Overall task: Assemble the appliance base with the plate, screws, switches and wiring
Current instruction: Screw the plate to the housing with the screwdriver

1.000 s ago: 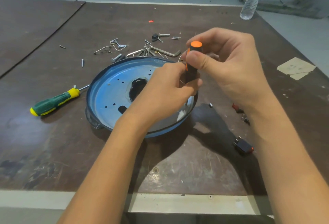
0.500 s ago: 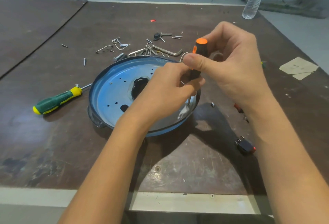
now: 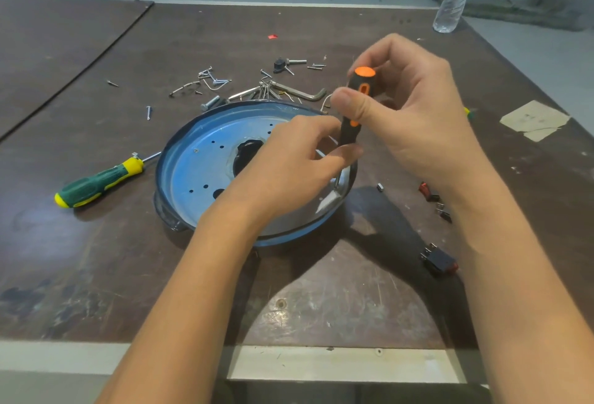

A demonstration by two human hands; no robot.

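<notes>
Two bare hands are pictured at work over a round blue appliance base (image 3: 193, 175) set on a scuffed brown table (image 3: 321, 294). A black-and-orange screwdriver (image 3: 357, 104) is gripped near its top by the right hand (image 3: 418, 120), thumb pressed against the handle and fingers curled behind it. Its lower handle is pinched between the thumb and curled fingers of the left hand (image 3: 289, 175). The tool is held almost upright, its metal shaft running down to the base's inner wall just below the left thumb; whether the tip is seated on a screw cannot be made out. The base lies directly beneath the left hand and wrist, with a dark central opening beside the knuckles. A green-and-yellow screwdriver (image 3: 96, 183) is seen lying well to the left of the left hand. Loose screws (image 3: 213, 80) and a bent hex key (image 3: 302, 93) are scattered just beyond both hands. A small red switch (image 3: 427, 191) is tucked against the right wrist, and a black switch (image 3: 438, 261) lies beside the right forearm. A water bottle (image 3: 453, 1) stands far beyond the right hand, at the table's back edge.
</notes>
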